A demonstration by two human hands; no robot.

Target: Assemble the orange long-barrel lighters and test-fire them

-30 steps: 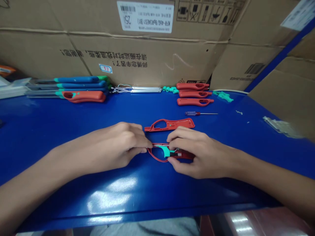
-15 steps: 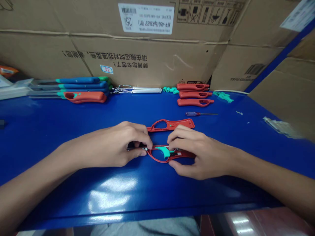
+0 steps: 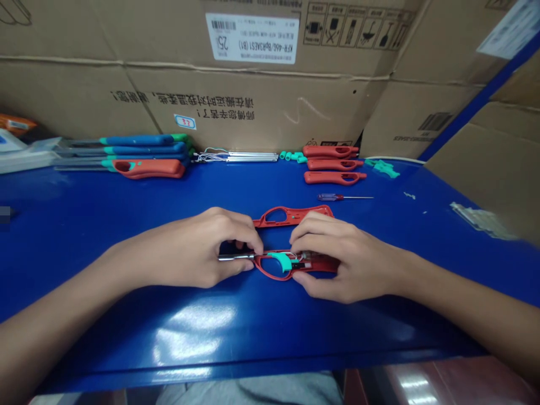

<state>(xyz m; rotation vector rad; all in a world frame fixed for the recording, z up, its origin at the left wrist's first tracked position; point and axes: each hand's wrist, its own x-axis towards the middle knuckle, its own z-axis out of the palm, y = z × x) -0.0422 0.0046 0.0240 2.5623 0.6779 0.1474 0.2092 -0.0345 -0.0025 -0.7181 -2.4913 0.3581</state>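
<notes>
A red lighter half-shell (image 3: 272,277) lies on the table between my hands, its inside facing up. A green trigger (image 3: 285,261) sits in it, with a thin white wire and a small dark part beside it. My left hand (image 3: 221,247) pinches a silver metal tube (image 3: 234,257) where it meets the shell's narrow left end. My right hand (image 3: 333,256) grips the shell's handle, thumb on the near edge and fingers over the far edge, hiding part of the inside. Just beyond lies the other red half-shell (image 3: 291,216), touched or overlapped by my right fingers; I cannot tell which.
Behind are assembled lighters (image 3: 143,151), metal tubes with wires (image 3: 253,157), small green sleeves (image 3: 292,157), red shells (image 3: 335,178) and green triggers (image 3: 382,167). A screwdriver (image 3: 331,197) lies nearer. A clear bag (image 3: 481,220) is at right. Cardboard (image 3: 270,90) walls the back.
More of the silver tube shows beneath my left fingers. My right hand has shifted slightly, and more white wire is visible near the trigger.
</notes>
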